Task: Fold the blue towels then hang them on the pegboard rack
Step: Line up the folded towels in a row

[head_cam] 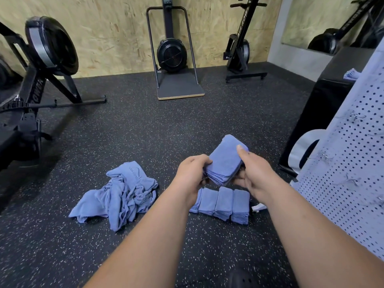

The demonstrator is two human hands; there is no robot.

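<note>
The folded blue towel (225, 161) is held in the air between both hands, above the floor and just beyond a row of folded towels (224, 202) lying side by side on the rubber floor (145, 132). It is a thick, many-layered packet. Its long axis runs from the near end, between the hands, up and away to its free far end, which leans slightly to the person's right. The left hand (192, 173) grips the near left edge with curled fingers. The right hand (255, 175) clasps the right side, thumb laid flat on the top face and fingers tucked beneath, where they are mostly hidden. The packet looks fully folded, so the fold on this one is probably done. The next step is either to set it down with the row or to carry it to the pegboard rack (349, 163). The rack stands to the right, well apart from the towel, with a metal hook (357, 116) showing on its perforated face. The right hand is the nearer one to it, so a move that way would swing the towel's far end rightward. To the left of the row lies a crumpled heap of unfolded towels (122, 194), so a good deal of folding seems to remain. A rowing machine (47, 48) stands farther off on the left.
</note>
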